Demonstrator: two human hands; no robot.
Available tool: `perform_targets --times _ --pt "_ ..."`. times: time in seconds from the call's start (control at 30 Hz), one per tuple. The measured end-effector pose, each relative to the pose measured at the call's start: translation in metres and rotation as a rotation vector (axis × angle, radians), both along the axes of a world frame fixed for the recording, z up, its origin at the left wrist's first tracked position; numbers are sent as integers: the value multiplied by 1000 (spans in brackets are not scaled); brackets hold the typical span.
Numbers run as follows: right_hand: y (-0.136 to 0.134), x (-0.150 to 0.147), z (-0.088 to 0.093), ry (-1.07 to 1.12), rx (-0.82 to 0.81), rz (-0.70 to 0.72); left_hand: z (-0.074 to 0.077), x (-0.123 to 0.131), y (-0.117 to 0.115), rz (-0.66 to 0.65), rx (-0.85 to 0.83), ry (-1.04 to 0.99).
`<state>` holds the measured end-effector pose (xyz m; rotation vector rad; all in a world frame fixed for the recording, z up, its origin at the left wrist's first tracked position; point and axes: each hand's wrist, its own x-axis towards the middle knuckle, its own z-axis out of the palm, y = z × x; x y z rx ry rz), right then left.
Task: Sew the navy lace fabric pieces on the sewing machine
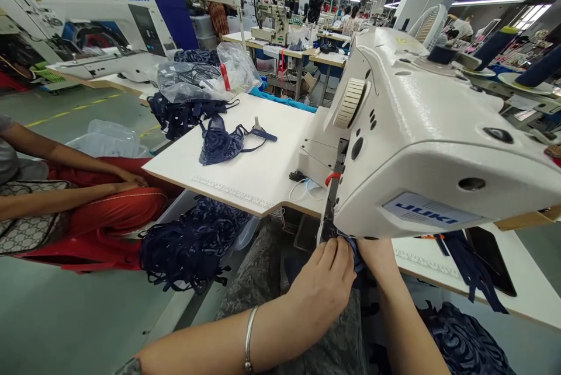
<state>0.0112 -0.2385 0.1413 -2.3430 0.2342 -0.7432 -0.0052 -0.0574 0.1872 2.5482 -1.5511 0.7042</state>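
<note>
The biggest thing I see is the white sewing machine (421,147), and its head hangs over both of my hands, so I cannot see the needle at all. That is the main worry, I think: if fingers creep too far under the head, they could get poked, because the sharp part is hidden from me. The white tabletop (245,159) is next, and it has a gap at the front where I sit. The dark blue cloth piece (353,246) sits right at that gap, under the front of the machine, between my two hands. My left hand (322,284) is curled with the fingers bent and pinching the edge of the cloth. My right hand (379,252) is mostly tucked under the machine, touching the cloth, and I cannot tell how far open it is. If one hand pulls harder than the other, I think the cloth could go crooked or bunch up. A heap of dark blue pieces (193,246) hangs low beside my knee and could slide to the floor. A thin metal bangle (249,337) on my left wrist could snag loose straps.
</note>
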Motion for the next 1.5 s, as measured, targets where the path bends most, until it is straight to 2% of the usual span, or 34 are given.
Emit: perform_targets --times 0.33,0.57,0.67,0.8,0.87,0.93,0.97,1.07,1.23,1.37,1.5 --pt "0 -5 6 8 15 5 -11 1 1 -32 -64 3" --pt "0 -3 3 29 -9 47 -5 8 7 -70 -148 85" --pt "-1 -3 7 38 -19 66 -10 13 20 -153 -346 298" --pt "-3 -5 11 43 -48 74 -26 26 43 -50 -731 748" --pt "-3 -5 12 47 -57 71 -34 35 55 -62 -685 1112" --pt "-2 -4 12 43 -58 71 -42 44 66 -109 -516 1436" --pt "-1 -4 13 35 -58 69 -46 47 72 -118 -441 1533" --pt "0 -3 14 3 -72 65 -59 55 92 -73 -392 1600" --pt "0 1 13 4 -91 75 -77 68 132 35 -501 1658" --pt "-1 -5 12 1 -32 77 -83 72 149 147 -754 1738" --pt "19 -25 13 -84 143 40 -80 60 146 276 -1104 1781"
